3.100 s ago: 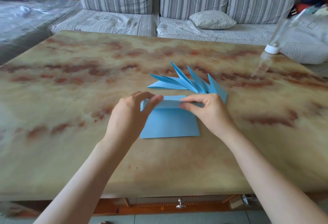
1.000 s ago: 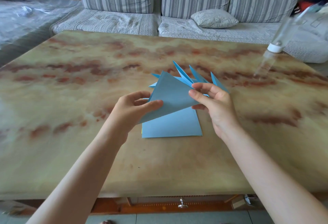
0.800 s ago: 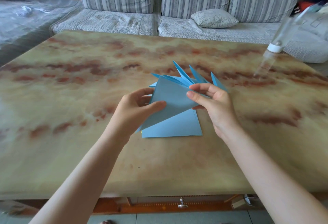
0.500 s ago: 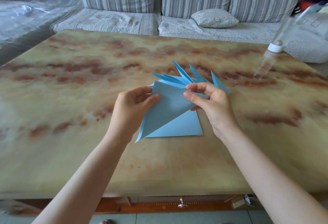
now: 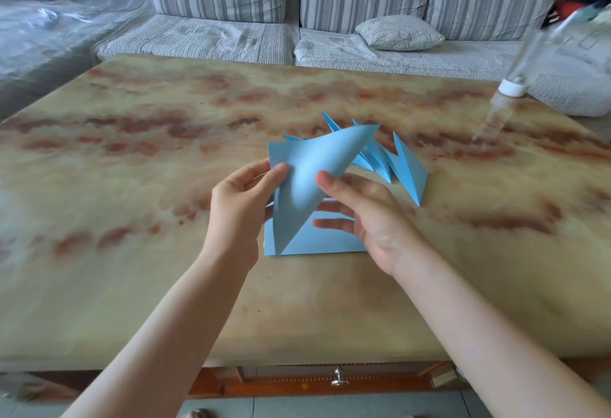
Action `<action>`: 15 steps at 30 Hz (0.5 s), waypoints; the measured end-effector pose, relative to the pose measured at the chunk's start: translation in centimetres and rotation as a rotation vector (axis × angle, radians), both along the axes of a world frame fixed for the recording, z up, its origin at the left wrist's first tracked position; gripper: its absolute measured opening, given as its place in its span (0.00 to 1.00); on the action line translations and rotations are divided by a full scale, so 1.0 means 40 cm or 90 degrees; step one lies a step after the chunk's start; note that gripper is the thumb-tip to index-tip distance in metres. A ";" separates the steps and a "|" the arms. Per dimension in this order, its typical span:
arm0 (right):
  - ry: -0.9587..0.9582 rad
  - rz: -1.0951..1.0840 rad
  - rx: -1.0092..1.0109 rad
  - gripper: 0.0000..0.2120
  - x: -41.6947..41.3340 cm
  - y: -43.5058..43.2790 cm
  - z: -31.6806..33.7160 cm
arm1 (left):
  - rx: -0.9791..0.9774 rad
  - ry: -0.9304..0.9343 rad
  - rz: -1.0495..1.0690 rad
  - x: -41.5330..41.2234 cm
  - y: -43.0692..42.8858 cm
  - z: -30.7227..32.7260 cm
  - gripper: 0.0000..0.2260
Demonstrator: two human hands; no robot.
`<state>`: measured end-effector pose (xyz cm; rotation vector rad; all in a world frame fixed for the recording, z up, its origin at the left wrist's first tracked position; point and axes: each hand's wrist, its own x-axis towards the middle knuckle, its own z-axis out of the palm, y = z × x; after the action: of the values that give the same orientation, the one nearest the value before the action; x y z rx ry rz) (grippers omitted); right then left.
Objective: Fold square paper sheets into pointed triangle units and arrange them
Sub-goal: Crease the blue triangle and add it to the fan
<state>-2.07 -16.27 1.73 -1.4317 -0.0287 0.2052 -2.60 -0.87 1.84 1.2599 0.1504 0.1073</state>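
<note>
Sheet (image 5: 307, 169) bows mid-frame; our left hand (image 5: 241, 206) and right hand (image 5: 373, 219) pinch it above the stack (image 5: 317, 240).

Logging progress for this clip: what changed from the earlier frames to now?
The blue sheet, earlier pressed flat on the paper stack, was lifted and swung round. It now bows, one tip pointing up and away, pinched by the left hand and the right hand. The stack, the folded units and the table stayed put.
</note>
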 end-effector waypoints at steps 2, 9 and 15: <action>0.000 -0.018 0.011 0.15 0.002 0.010 -0.002 | -0.025 0.015 -0.012 -0.002 -0.006 0.001 0.03; -0.007 -0.087 -0.002 0.05 0.011 0.010 -0.008 | -0.043 0.038 -0.060 -0.001 -0.006 0.008 0.03; -0.025 -0.085 -0.022 0.05 0.007 0.001 -0.003 | 0.007 -0.032 -0.011 0.001 0.011 0.022 0.07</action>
<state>-1.79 -16.22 1.62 -1.4659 0.0378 0.0680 -2.57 -0.44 2.74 1.2677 0.0955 0.1253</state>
